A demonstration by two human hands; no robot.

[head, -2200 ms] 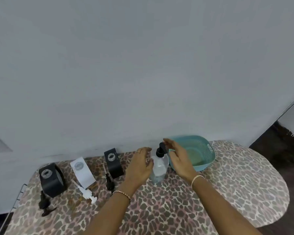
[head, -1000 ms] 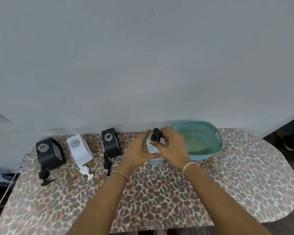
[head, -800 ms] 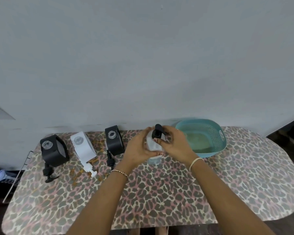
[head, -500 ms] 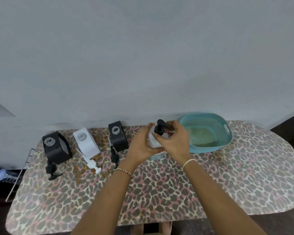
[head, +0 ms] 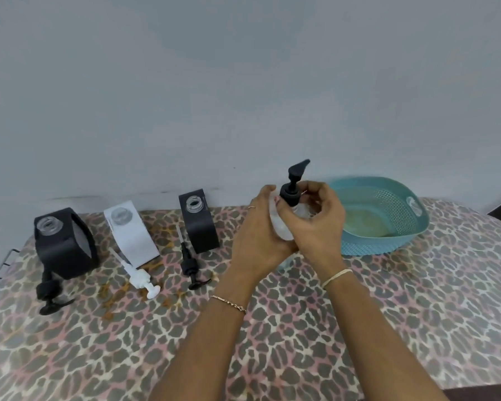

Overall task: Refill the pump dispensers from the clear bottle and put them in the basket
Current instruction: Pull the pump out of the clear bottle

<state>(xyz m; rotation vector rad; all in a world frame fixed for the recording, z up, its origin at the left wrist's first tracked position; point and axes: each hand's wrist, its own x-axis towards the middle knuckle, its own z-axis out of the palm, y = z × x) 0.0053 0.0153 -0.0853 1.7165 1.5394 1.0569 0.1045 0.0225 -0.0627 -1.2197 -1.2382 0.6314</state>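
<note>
My feed: left hand [head: 255, 241] grips the clear bottle [head: 276, 227], right hand [head: 318, 227] pinches its black pump [head: 292, 188]; leopard-print tabletop [head: 301, 342], grey wall [head: 243, 96] behind.

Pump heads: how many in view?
4. On the table lie a leftmost black pump, a white pump and a middle black pump. The fourth pump, in the right hand, tops the clear bottle in the left hand. None seems hidden.

- The left hand [head: 258, 241] and right hand [head: 315, 224], open beside the clear bottle [head: 278, 227] earlier, now both grip it.
- The right hand has closed round the black pump [head: 294, 180] at its collar; the pump head seems to stand higher.
</note>
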